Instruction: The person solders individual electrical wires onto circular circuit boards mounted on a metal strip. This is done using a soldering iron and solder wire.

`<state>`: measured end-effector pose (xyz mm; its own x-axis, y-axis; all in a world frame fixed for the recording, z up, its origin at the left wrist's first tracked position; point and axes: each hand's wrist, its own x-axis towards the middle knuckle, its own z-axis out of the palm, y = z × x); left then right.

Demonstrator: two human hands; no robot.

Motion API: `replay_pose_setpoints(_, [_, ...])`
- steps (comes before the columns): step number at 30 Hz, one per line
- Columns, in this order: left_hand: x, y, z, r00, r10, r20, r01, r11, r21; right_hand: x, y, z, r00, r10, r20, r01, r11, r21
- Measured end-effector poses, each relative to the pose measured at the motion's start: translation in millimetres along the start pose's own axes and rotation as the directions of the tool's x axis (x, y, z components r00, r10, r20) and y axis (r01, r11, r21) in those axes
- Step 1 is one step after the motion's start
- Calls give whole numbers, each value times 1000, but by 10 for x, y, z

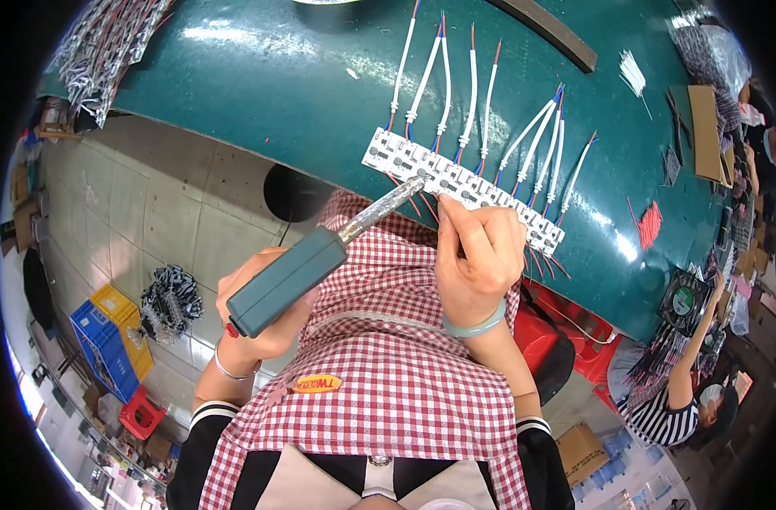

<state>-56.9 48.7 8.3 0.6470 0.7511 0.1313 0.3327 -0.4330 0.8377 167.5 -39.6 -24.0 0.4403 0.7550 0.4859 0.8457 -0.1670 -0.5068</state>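
Observation:
My left hand (277, 327) is closed round the dark green handle of a soldering iron (290, 276). Its metal barrel slants up to the right, and the tip meets a long white circuit board panel (402, 155). This panel lies aslant along the table's near edge and carries dark components. White-sleeved cables (443, 85) with red and blue cores run from its far side, and thin red wires (547, 259) stick out on the near side. My right hand (481, 255) is pinched at the panel's near edge, just right of the tip; what its fingertips hold is hidden.
On the green table (260, 93) are a dark bar (549, 32), white pieces (632, 75), red wires (649, 223) and a wire bundle (112, 51). Blue and yellow crates (107, 344) stand on the floor left, a red stool (575, 340) right. Another person (672, 416) works at the right.

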Motion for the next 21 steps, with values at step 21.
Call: replay_pose_setpoints(21, [-2,-78,23,1000,6,27,-5,1000,-26,-26,19,104,997,-69,-26,69,997,-25])
